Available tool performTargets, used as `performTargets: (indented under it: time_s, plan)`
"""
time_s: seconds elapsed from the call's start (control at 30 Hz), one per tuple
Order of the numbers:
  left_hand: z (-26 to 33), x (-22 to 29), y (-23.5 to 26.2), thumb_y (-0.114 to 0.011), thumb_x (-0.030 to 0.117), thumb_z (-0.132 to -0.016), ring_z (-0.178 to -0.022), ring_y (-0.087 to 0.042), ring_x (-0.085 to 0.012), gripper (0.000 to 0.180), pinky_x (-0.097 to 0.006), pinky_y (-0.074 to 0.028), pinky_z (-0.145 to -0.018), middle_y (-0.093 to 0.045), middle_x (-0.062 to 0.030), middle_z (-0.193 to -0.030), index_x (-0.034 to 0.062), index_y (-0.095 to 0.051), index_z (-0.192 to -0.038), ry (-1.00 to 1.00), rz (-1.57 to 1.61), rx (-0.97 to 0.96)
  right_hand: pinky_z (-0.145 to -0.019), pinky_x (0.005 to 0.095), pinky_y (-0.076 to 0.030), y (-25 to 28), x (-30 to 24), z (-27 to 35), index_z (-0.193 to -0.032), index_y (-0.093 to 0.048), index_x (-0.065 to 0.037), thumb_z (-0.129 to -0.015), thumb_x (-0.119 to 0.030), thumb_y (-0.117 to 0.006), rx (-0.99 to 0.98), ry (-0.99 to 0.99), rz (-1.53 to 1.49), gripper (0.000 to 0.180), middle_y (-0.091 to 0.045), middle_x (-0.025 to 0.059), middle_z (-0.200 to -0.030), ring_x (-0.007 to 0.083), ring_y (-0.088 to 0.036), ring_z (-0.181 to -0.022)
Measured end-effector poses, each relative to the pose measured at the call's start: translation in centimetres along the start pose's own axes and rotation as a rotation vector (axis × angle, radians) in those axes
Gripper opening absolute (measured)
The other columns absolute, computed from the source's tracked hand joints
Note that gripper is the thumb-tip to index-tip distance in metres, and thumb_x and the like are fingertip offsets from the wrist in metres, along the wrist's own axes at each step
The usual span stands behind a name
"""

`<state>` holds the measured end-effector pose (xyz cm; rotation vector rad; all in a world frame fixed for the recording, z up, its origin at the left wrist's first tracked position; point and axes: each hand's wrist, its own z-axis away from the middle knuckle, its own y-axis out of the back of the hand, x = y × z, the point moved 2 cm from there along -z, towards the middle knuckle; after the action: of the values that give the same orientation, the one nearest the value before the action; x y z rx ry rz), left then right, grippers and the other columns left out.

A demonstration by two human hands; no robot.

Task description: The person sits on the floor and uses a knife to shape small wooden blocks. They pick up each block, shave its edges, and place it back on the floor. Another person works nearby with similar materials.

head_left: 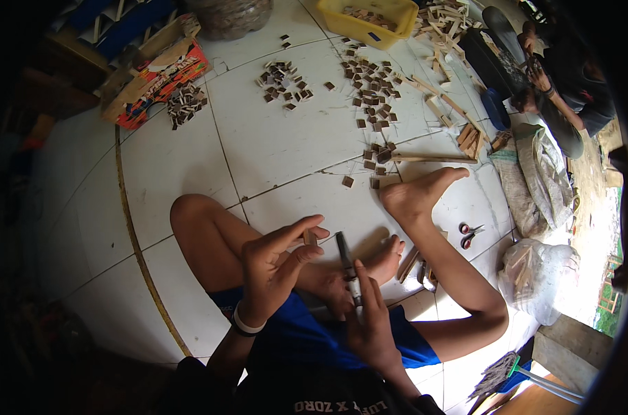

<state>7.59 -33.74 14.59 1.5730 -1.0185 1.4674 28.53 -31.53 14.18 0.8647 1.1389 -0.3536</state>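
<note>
On white floor tiles [286,138], seated cross-legged: scattered small wooden squares [372,90]; yellow tub [366,28]; red-handled scissors [471,234]. Right hand [370,325] clamped on dark marker [347,266], tip up. Left hand [272,270] pinching one small wooden piece [310,237] over the lap. Best practice, judged: steady piece, bring tip close, mark squarely.

At the upper left of the tiled floor we find one printed cardboard box [163,77], rectangular, open and tilted, in red with yellow, blue and white print. A small blue label [374,36] sits on the yellow tub's [348,26] near wall.
</note>
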Motion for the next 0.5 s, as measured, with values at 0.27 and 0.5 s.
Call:
performTargets:
  time_s: [0.27,0.5]
  plan:
    - [0.01,-0.40,0.04,-0.066,0.004,-0.102,-0.099,-0.070,-0.0175,0.036,-0.036,-0.058,-0.098,-0.068,-0.0084,-0.093,-0.0119,-0.062,-0.134,0.149,0.208,-0.003,-0.102,0.0406,-0.049,1.18,0.68,-0.11,-0.160,-0.030,0.003,-0.101,-0.004,-0.057,-0.090,0.058,-0.055,0.065,-0.060,0.0233,-0.130,0.0340,-0.062,-0.118]
    - [-0.13,-0.32,0.66,-0.068,0.006,-0.101,-0.097,-0.071,-0.0163,0.036,-0.033,-0.058,-0.095,-0.071,-0.0101,-0.095,-0.0112,-0.063,-0.132,0.168,0.179,-0.011,-0.101,0.0399,-0.048,0.86,0.09,-0.28,-0.161,-0.035,-0.005,-0.096,0.008,-0.059,-0.116,0.011,-0.149,0.071,-0.057,0.0246,-0.126,0.0405,-0.061,-0.113]
